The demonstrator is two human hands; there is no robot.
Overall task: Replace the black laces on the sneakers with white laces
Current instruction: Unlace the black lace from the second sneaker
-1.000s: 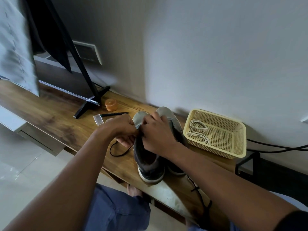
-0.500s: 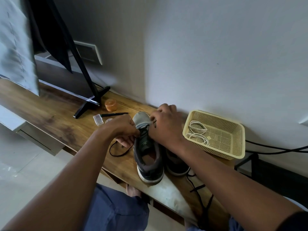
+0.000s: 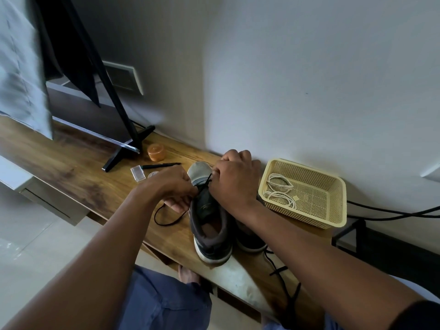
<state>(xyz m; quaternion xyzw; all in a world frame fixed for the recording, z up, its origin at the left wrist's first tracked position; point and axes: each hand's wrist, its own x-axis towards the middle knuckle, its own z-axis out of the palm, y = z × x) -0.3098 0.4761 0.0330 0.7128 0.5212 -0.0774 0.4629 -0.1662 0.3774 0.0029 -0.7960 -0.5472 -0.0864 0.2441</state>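
Two dark grey sneakers stand side by side on the wooden shelf, toes toward the wall. The left sneaker [image 3: 209, 225] shows its open collar and pale toe. My right arm hides most of the right sneaker [image 3: 250, 241]. My left hand [image 3: 171, 186] grips the left sneaker's side near the eyelets. A taut stretch of the black lace [image 3: 206, 181] is pinched by my right hand [image 3: 234, 177] over the toe. A slack loop of that lace [image 3: 164, 220] lies on the wood at left. White laces [image 3: 281, 191] lie coiled in the yellow basket [image 3: 333, 210].
Another black lace [image 3: 283, 277] trails off the shelf's front edge at right. An orange jar [image 3: 156, 152], a black pen [image 3: 162, 166] and a small clear box [image 3: 137, 173] lie near the TV stand foot [image 3: 123, 153]. Black cables [image 3: 392, 210] run right of the basket.
My right hand has moved from the sneaker's tongue up toward the toe and wall, drawing the black lace taut. The left hand has stayed on the sneaker.
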